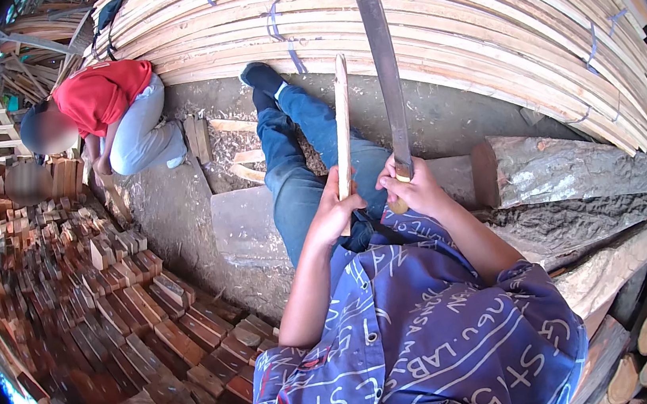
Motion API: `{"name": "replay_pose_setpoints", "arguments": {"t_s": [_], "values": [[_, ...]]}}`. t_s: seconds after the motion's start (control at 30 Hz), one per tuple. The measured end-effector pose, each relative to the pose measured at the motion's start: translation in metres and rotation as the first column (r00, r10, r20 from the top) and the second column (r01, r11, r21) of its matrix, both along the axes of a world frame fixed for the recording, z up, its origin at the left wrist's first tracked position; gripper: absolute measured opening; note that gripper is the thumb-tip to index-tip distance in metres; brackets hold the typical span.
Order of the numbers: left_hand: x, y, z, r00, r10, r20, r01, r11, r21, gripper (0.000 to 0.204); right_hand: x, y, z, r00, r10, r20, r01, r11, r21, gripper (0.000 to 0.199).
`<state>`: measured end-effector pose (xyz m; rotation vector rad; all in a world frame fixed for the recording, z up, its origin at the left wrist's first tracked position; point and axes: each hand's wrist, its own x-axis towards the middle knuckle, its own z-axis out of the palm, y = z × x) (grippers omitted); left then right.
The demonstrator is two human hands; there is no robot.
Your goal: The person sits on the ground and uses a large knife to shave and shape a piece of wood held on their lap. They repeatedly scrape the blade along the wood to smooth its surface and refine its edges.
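Observation:
My left hand (pixel 334 207) is closed round the lower part of a pale, narrow wooden stick (pixel 342 120), which stands nearly upright above my lap. Beside it, my right hand (pixel 415 189) grips the light-coloured handle of a machete (pixel 383 59). The long dark blade points away from me, its tip at the top edge of the view. Stick and blade are apart, with a gap between them. My legs (pixel 293 177) in blue trousers stretch out on the ground below both hands.
Long bundled wooden strips (pixel 464 34) lie across the far side. Stacked wood blocks (pixel 140 342) fill the left. A person in a red shirt (pixel 107 91) crouches at the far left. Thick split logs (pixel 583 164) lie at the right. Wood shavings (pixel 233 142) litter the ground by my legs.

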<state>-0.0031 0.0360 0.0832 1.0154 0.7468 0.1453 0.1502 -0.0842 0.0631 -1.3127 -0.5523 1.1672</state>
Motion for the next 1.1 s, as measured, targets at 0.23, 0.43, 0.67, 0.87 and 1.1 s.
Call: {"name": "replay_pose_setpoints", "arguments": {"t_s": [0.23,0.43,0.67,0.87,1.1], "values": [[0.002,-0.015,0.0,0.987,-0.147,-0.059,0.152,0.986,0.072,0.041,0.015,0.004,0.032,0.639,0.139,0.756,0.037,0.977,-0.211,0.026],[-0.007,-0.029,0.005,0.992,-0.104,-0.068,0.115,0.976,0.183,0.04,0.035,0.003,0.054,0.124,0.314,0.941,0.042,0.946,-0.321,0.023],[-0.032,-0.041,0.01,0.974,-0.176,-0.142,0.22,0.882,0.416,0.041,0.076,-0.024,0.082,0.162,0.442,0.882,0.233,0.852,-0.469,0.028],[-0.015,-0.025,0.025,0.957,-0.278,-0.082,0.289,0.896,0.337,0.039,0.016,-0.034,0.091,0.066,0.385,0.92,0.14,0.91,-0.391,0.027],[0.007,-0.016,0.017,0.954,-0.29,-0.075,0.297,0.888,0.35,0.037,0.046,-0.026,0.09,0.076,0.445,0.892,0.264,0.854,-0.448,0.022]]}}
